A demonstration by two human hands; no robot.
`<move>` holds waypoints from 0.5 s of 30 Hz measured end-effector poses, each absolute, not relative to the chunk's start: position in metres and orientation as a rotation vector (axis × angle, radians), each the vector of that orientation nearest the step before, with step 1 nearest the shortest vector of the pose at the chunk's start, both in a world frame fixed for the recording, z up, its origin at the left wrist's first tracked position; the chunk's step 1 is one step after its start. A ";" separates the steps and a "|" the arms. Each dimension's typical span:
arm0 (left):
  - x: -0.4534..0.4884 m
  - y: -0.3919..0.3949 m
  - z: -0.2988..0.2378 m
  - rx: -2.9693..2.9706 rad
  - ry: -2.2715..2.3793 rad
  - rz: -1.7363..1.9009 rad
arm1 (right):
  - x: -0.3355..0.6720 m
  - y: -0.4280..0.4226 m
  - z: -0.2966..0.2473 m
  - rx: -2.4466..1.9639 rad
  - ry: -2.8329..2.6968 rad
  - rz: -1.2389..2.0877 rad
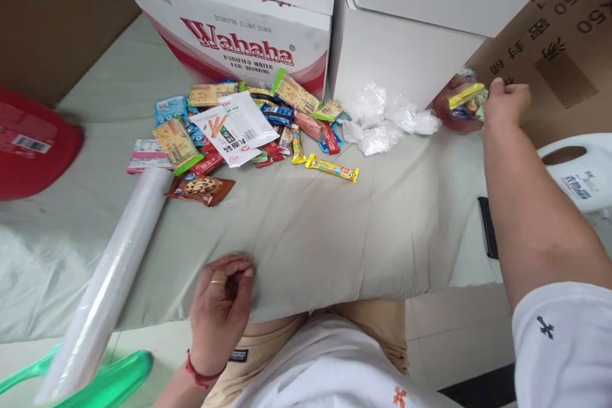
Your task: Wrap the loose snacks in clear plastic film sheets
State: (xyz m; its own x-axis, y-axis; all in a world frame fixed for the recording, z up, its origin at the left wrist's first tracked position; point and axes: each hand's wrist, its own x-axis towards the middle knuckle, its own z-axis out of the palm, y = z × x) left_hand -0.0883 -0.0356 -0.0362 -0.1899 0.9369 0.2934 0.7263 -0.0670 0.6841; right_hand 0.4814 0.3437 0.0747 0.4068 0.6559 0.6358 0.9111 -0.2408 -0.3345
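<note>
My left hand (pixel 222 293) rests at the table's front edge, fingers curled towards the thumb, with nothing visible in it. At the far right, my right hand (pixel 507 102) is closed beside a see-through reddish container (pixel 461 118) of wrapped snacks. Its fingertips are hidden, so whatever they grip cannot be made out. A yellow-wrapped piece (pixel 466 96) lies on top in that container. In the middle is a pile of snacks: a white snack packet (pixel 248 118), cracker packs (pixel 296 94) and a brown cookie pack (pixel 203 189). One yellow snack stick (pixel 332 168) lies at the pile's front.
Crumpled clear plastic wrap (pixel 380 124) lies before white boxes (pixel 392 51). Behind the pile stands a Wahaha carton (pixel 239 38). A plastic film roll (pixel 109 274) overhangs the front edge. There are a red container (pixel 33 146), a black phone-like object (pixel 488 227) and a white jug (pixel 581 172).
</note>
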 end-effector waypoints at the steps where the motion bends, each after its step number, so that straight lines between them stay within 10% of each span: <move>1: -0.086 -0.036 -0.037 1.860 1.936 1.113 | 0.469 0.341 0.069 -2.027 -1.318 -0.391; 15: -0.088 -0.041 -0.035 1.916 1.796 1.119 | 0.355 0.284 -0.013 -2.020 -1.199 0.125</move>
State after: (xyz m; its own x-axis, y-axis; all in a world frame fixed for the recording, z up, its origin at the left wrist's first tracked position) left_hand -0.0875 -0.0415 -0.0350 -0.0760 0.9383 0.3374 0.7164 -0.1839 0.6730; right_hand 0.3554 0.2836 -0.0128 0.5521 0.7839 0.2841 0.7083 -0.2612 -0.6558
